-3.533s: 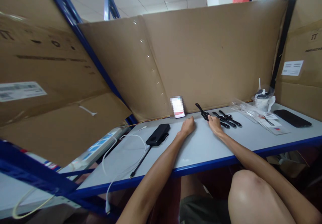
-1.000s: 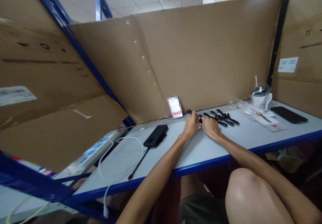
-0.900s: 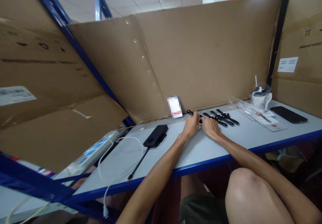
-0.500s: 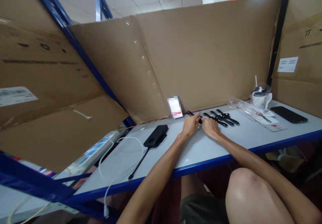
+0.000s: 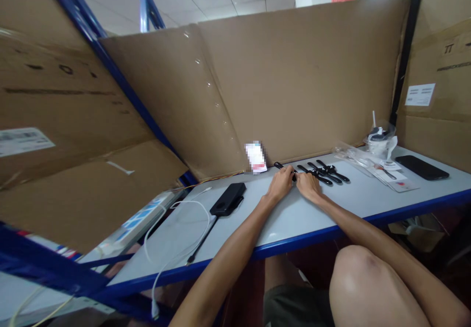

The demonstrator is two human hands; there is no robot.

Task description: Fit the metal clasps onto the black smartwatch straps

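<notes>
On the grey tabletop (image 5: 279,224), my left hand (image 5: 281,182) is closed around a black two-handled tool that looks like a spokeshave (image 5: 278,164). One handle sticks out beyond my fingers towards the back; the middle is mostly covered. My right hand (image 5: 308,184) meets it from the other side, fingers bent and pressed at the tool's near end. Just right of my hands, several similar black spokeshaves (image 5: 328,171) lie side by side at a slant, with small fittings at their middles.
A black power bank (image 5: 228,199) with cables lies left. Clear plastic packages (image 5: 382,172), a lidded cup (image 5: 378,143) and a black phone (image 5: 422,167) are at right. A blurred card (image 5: 255,157) leans on the cardboard wall (image 5: 301,82). A power strip (image 5: 142,219) sits beyond the left edge.
Both hands stay on the same spokeshave, with only a very slight shift of the left fingers. The other things stay in place.
</notes>
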